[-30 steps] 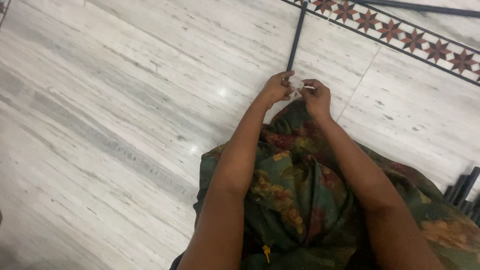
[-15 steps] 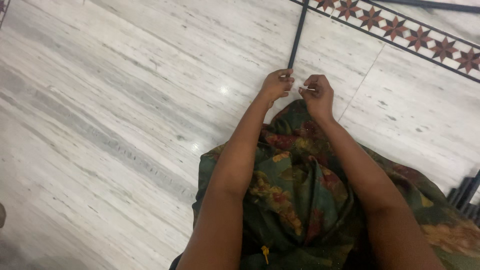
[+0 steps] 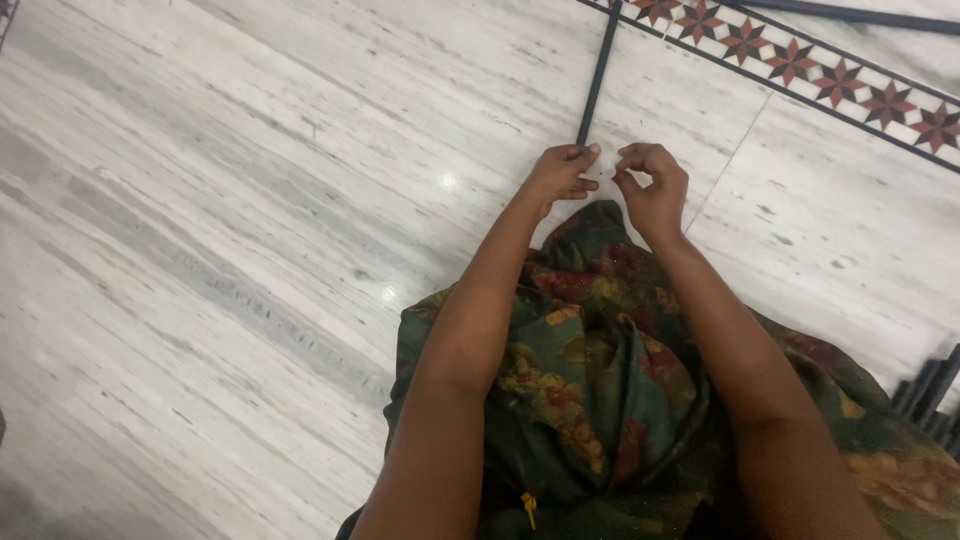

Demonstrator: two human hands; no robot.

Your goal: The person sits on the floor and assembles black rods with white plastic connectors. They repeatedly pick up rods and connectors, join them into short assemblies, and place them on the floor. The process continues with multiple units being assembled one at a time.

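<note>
While both my arms stretch forward over my lap, my left hand [image 3: 562,172] sits at the near end of a thin black rod [image 3: 598,72] that lies on the floor [image 3: 230,200] and runs away from me toward the top edge of the view. Its fingers are curled in, thumb and forefinger pressed together right at the rod's tip; whether they actually grip the rod or just touch it, I cannot tell. My right hand [image 3: 652,185] is just beside it, a small gap between the 2, with its fingers bent and thumb meeting forefinger in a pinch. Something very small and pale may be between those fingertips, but it is too tiny to make out. Both hands hover just past the far edge of my cloth [image 3: 590,400], a dark green fabric with red and yellow flowers draped over my knees. A border [image 3: 800,60] of red stars crosses the upper right corner of the pale marble, beyond the rod. More dark rods [image 3: 930,395] show at the right edge, near my right elbow.
</note>
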